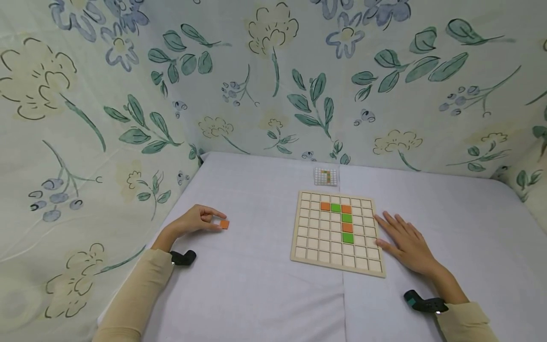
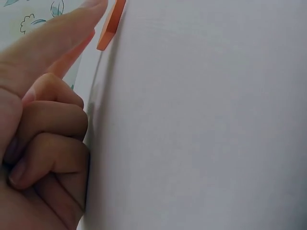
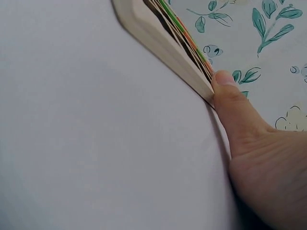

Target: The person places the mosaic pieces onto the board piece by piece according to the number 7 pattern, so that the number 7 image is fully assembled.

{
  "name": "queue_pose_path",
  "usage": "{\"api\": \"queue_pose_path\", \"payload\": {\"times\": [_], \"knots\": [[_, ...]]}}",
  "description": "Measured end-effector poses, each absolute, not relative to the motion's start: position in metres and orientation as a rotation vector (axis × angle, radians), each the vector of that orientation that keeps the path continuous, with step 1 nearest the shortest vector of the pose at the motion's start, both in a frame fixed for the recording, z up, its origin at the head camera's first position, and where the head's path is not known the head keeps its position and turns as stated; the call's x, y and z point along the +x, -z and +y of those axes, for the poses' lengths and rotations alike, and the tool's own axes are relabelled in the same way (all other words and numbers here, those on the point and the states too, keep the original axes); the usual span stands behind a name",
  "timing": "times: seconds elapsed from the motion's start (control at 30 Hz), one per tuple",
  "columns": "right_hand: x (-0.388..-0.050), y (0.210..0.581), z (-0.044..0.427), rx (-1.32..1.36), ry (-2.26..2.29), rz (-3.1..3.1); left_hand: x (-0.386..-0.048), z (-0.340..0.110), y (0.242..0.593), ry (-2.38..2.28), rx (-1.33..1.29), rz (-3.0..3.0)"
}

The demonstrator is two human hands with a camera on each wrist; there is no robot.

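My left hand (image 1: 198, 221) pinches an orange square tile (image 1: 224, 224) between thumb and index finger, left of the board and close to the white cloth. In the left wrist view the tile (image 2: 111, 26) shows edge-on by the thumb tip, and the other fingers (image 2: 53, 120) are curled in. A wooden grid board (image 1: 314, 261) holds several orange and green tiles, forming a row that turns down into a column. My right hand (image 1: 408, 244) lies with fingers spread at the board's right edge. The right wrist view shows its thumb (image 3: 230, 93) touching the board's rim (image 3: 158, 43).
A small card (image 1: 325, 176) with a printed grid pattern lies behind the board. White cloth (image 1: 256, 294) covers the table, and a floral curtain (image 1: 239, 71) hangs at its back and sides. Black wrist devices (image 1: 183, 258) sit on both wrists.
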State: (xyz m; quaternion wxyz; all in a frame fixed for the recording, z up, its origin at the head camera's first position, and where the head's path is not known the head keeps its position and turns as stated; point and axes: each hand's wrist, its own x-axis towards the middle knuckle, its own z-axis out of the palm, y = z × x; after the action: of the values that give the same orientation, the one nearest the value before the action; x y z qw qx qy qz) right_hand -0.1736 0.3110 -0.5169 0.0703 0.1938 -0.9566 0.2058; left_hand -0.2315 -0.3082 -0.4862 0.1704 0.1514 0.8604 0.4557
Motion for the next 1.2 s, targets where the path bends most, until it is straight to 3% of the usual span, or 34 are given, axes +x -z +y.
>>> {"api": "queue_pose_path", "payload": {"times": [1.2], "knots": [[-0.1729,0.5163,0.3103,0.569,-0.626,-2.884,-0.2294,-0.3038,0.4811,-1.187,0.479,2.466]]}}
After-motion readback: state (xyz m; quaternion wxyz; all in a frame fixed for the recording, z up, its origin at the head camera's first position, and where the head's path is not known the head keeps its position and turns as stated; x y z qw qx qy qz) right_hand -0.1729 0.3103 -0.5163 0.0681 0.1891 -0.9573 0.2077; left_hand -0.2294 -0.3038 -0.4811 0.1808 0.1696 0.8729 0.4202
